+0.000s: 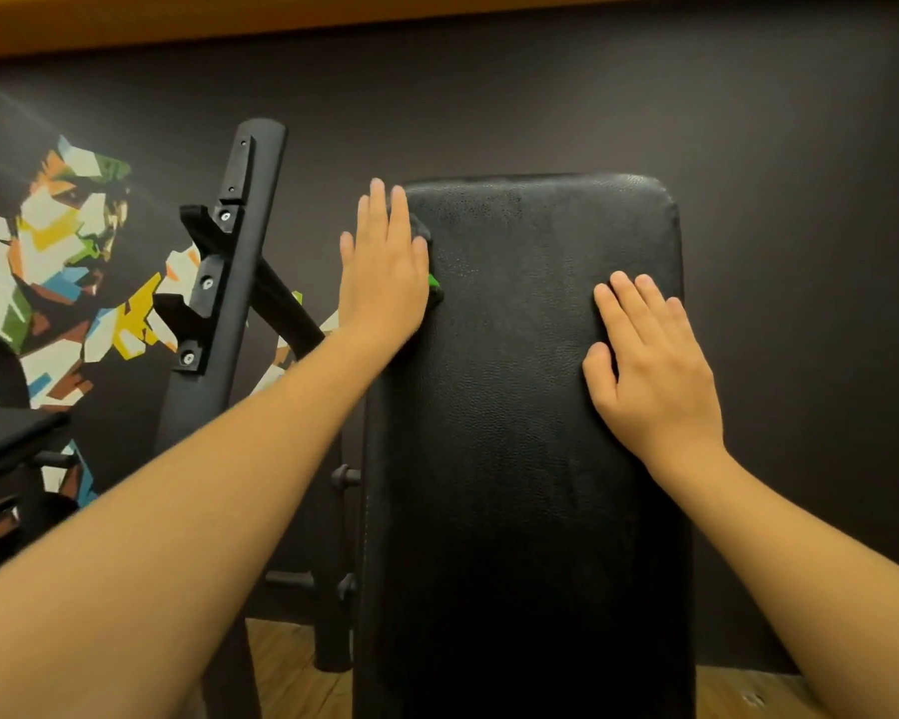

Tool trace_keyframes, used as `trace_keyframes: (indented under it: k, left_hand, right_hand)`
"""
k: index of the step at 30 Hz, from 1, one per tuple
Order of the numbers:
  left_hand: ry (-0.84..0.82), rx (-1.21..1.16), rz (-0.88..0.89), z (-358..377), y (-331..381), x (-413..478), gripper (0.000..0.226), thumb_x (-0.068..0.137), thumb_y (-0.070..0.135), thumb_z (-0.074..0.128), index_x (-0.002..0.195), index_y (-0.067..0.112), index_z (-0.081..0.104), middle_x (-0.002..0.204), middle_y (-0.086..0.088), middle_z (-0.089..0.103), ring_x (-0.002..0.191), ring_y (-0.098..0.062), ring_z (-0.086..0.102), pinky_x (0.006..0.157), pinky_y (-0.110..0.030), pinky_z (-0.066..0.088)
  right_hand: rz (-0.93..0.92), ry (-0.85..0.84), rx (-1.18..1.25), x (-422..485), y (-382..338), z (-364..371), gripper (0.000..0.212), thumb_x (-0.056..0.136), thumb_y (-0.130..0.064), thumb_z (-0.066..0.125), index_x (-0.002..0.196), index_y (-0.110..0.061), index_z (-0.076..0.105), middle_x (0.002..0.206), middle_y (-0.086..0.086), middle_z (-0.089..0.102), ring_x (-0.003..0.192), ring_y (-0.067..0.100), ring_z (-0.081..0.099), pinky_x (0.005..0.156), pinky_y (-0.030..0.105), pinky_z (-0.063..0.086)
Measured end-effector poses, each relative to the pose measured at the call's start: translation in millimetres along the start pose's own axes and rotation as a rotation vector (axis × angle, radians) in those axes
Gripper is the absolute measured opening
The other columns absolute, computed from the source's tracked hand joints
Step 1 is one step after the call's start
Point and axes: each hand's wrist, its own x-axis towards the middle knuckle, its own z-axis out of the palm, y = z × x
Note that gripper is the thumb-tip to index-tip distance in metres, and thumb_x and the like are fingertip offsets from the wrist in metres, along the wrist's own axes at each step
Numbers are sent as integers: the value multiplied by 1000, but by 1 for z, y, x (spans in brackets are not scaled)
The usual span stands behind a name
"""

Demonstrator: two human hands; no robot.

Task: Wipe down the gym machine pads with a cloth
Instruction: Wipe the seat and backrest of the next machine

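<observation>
Black pad [515, 433] stands upright at frame center. Dark cloth [435, 289] with a green bit sits at the pad's upper left edge, mostly hidden under the left hand [385, 267]. Left fingers straight, released, pressing the cloth flat. Right hand [650, 365] lies flat on the pad's right side, fingers relaxed, holding nothing. Black rack post [229, 262] left of the pad. Colourful mural [58, 241] at far left, wood floor [292, 661] at bottom.

The middle and lower half of the pad [515, 433] lie free between the left hand [385, 272] at its upper left edge and the right hand [650, 365] near its right edge. Left of the pad, a notched upright [229, 262] and short pegs [346, 477] narrow the gap.
</observation>
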Motion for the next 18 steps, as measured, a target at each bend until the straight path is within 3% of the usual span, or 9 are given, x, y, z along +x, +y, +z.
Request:
trace_keyframes:
  k: [4,11,18]
  left_hand:
    - [6,-9,-50,0,5,6,58,110,24,25,162,8,5,170,-13,-2,157,-29,0,125,-52,14]
    - [-41,24,-16,7,-11,-89,60,108,31,22,162,8,8,170,-13,3,157,-30,6,124,-51,13]
    - [-47,-11,-54,5,-11,-55,58,111,29,25,162,8,8,170,-12,3,157,-29,6,125,-52,12]
  right_hand:
    - [3,-18,-4,1,0,-1,55,101,-25,41,153,-6,45,159,14,41,152,31,31,127,45,19]
    - [12,-46,-10,1,0,-4,56,101,-25,40,154,-6,43,161,14,39,153,30,28,127,46,18]
    - [9,-35,10,1,0,-4,56,101,-26,41,153,-6,44,161,13,39,153,30,29,127,45,18]
